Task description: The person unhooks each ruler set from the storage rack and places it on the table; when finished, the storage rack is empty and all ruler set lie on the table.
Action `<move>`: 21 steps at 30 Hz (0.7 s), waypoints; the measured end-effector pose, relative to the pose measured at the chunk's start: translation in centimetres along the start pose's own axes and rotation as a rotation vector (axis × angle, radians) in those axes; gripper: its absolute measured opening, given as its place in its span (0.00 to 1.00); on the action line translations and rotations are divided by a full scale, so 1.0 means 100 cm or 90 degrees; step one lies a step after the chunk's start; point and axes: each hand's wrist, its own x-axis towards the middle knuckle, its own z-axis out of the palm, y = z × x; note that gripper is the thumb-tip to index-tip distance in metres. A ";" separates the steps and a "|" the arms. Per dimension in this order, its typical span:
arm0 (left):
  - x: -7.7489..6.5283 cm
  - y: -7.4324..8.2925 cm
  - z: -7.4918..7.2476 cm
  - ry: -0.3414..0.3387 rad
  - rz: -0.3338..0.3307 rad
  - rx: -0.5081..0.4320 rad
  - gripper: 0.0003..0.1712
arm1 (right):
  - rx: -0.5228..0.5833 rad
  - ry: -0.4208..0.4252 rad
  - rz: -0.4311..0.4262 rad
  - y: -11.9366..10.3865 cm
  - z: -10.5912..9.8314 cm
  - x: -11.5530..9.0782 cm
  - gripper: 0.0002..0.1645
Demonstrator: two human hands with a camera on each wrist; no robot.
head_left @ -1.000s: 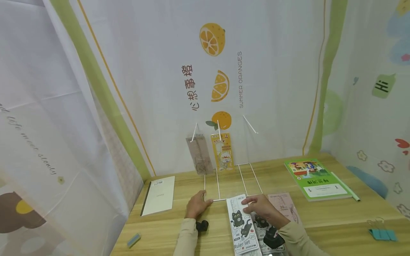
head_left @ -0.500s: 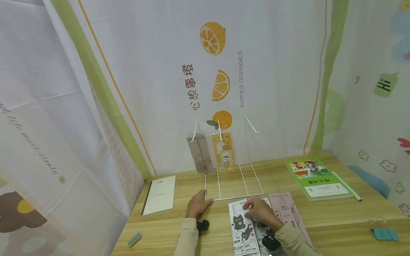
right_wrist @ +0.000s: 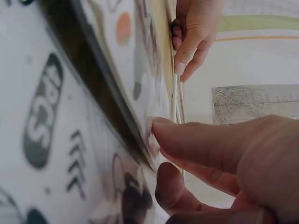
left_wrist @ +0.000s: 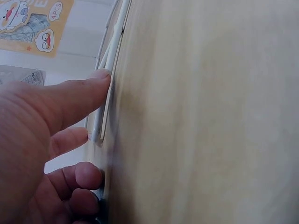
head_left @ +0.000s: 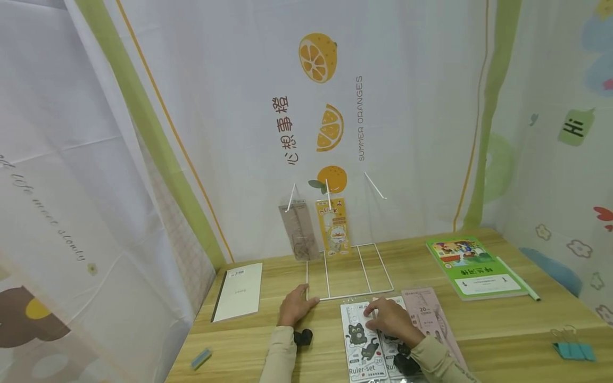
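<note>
We've room towards the bench's (head_left: 234, 343) left edge: left hand (head_left: 293, 308) grips rack (head_left: 356, 294), right hand (head_left: 395, 321) a ruler pack's (head_left: 362, 343) edge.

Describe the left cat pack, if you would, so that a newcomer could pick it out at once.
Find the white rack on the table. In front of its base, a cat pack, its twin and a pink pack lie in a row. Yours is the leftmost: its "Ruler-set" print shows in full, while the right hand partly covers the twin.
</note>
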 end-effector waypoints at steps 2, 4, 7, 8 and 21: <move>0.000 0.000 0.000 0.001 0.003 0.001 0.32 | 0.005 -0.002 -0.001 0.000 -0.001 0.000 0.12; 0.000 0.000 -0.001 0.000 0.004 -0.001 0.33 | 0.011 -0.003 0.001 -0.001 -0.003 0.000 0.12; -0.001 0.001 -0.001 -0.004 -0.002 -0.009 0.33 | 0.013 0.000 -0.001 0.000 -0.004 0.000 0.12; -0.002 0.000 -0.001 -0.005 -0.003 -0.010 0.33 | 0.014 0.000 0.001 0.000 -0.005 0.001 0.12; -0.001 -0.001 -0.001 -0.011 -0.011 -0.020 0.34 | 0.085 0.060 -0.050 0.022 -0.032 0.065 0.14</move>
